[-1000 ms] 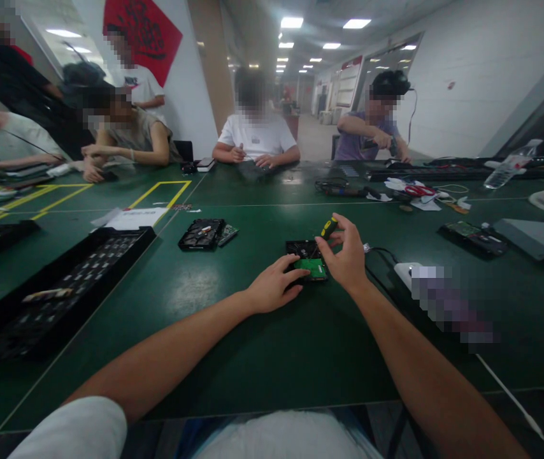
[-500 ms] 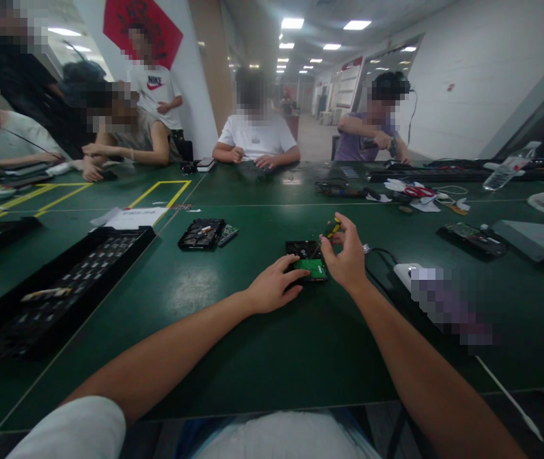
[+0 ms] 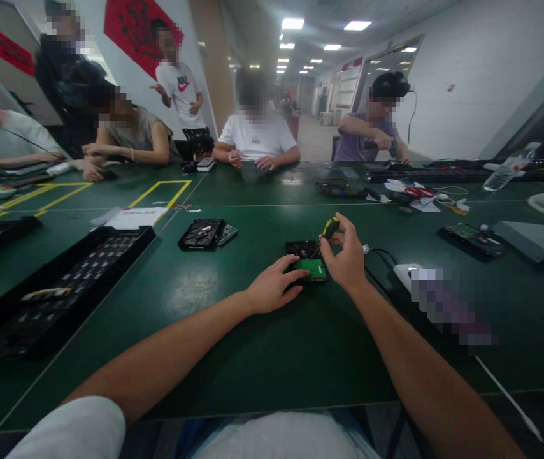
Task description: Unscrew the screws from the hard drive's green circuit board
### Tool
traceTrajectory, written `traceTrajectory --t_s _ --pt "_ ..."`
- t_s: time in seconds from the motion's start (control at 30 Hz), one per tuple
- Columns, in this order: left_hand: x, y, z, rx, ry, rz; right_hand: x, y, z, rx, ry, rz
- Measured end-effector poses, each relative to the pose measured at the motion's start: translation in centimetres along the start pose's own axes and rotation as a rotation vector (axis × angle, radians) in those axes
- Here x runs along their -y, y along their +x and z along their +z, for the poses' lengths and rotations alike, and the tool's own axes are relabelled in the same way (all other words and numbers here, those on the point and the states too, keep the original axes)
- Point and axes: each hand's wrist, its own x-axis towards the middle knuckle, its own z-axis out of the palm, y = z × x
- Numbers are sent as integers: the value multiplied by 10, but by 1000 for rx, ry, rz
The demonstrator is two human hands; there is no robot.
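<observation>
In the head view my left hand (image 3: 276,284) grips the near left side of a hard drive with a green circuit board (image 3: 314,270), fingers reaching over the board. The drive lies by a black plastic casing (image 3: 302,248) on the table. My right hand (image 3: 347,254) pinches a small yellow and black screwdriver (image 3: 330,227) between thumb and fingers. Its handle tilts up to the right, and its shaft points down toward the drive. Exactly where the tip touches is too small to tell.
An opened black casing (image 3: 201,234) with a small board (image 3: 229,235) lies left of my work. A long black tray (image 3: 69,290) stands further left. To the right are a white power strip (image 3: 408,274) with a cable and another drive (image 3: 473,240). Several people sit across the table.
The screwdriver's handle has turned slightly in my right fingers. My left hand and the drive have stayed put. In the background, two standing people have shifted to the right.
</observation>
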Motion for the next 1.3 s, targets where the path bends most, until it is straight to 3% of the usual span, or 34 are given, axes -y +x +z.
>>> traceTrajectory --t_s 0.17,1.3 --pt "-2 1 -3 -4 -3 7 2 0 -2 -15 -85 -23" --pt "2 -1 0 -11 -26 4 10 1 -2 -5 -103 -42"
